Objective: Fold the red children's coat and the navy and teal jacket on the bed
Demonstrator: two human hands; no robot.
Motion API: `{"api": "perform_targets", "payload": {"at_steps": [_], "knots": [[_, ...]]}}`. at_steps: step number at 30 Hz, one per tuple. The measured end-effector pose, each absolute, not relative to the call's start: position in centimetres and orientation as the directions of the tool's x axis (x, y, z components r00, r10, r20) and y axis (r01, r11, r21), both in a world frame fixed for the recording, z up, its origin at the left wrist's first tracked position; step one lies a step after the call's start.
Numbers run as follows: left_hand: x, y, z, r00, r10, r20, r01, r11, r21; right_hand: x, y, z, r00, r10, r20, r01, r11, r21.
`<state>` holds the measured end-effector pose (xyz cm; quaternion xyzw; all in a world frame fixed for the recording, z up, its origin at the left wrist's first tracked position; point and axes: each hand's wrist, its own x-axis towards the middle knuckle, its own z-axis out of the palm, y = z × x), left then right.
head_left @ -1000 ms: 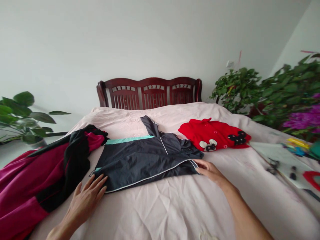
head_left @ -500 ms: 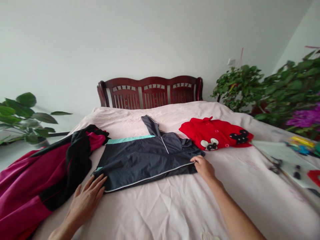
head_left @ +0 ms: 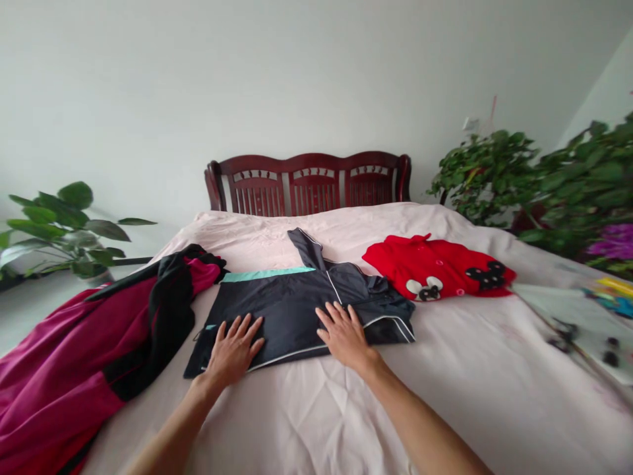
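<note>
Altogether, two hands [head_left: 231, 351] [head_left: 345, 333] on one dark jacket [head_left: 291, 313].

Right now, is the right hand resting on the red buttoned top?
No, the right hand lies on the white-piped dark jacket, and the red buttoned top is farther right.

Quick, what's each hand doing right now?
Left hand: open, palm down on the dark jacket, holding nothing.
Right hand: open, palm down on the same jacket, holding nothing.
</note>
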<state>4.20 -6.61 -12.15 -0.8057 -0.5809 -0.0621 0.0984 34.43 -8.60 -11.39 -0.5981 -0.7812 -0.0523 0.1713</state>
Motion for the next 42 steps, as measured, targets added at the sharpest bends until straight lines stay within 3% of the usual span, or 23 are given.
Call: {"api": "perform_targets", "payload": {"at_steps": [5,10,17,42], "knots": [[0.2,-6.6,-13.6,0.300,0.936,0.185,0.950,-0.274,-0.153,40.1,-9.3,-13.9,-0.092,0.971,0.221,0.995,0.097,-0.011],[-2.0,-6.4,-13.1,0.202,0.970,0.134,0.978,-0.192,-0.085,43.8,-10.4,-14.1,-0.028,0.967,0.254,0.999,0.015,0.052],[-1.7,-6.4,-13.2,0.157,0.981,0.113,0.987,-0.153,-0.040,44.0,-10.8,-14.5,-0.014,0.940,0.340,0.999,0.003,0.034],[-1.5,-6.6,-13.2,0.122,0.982,0.142,0.990,-0.131,0.050,43.6,-10.8,-13.9,0.014,0.926,0.376,1.000,-0.013,-0.006]]}}
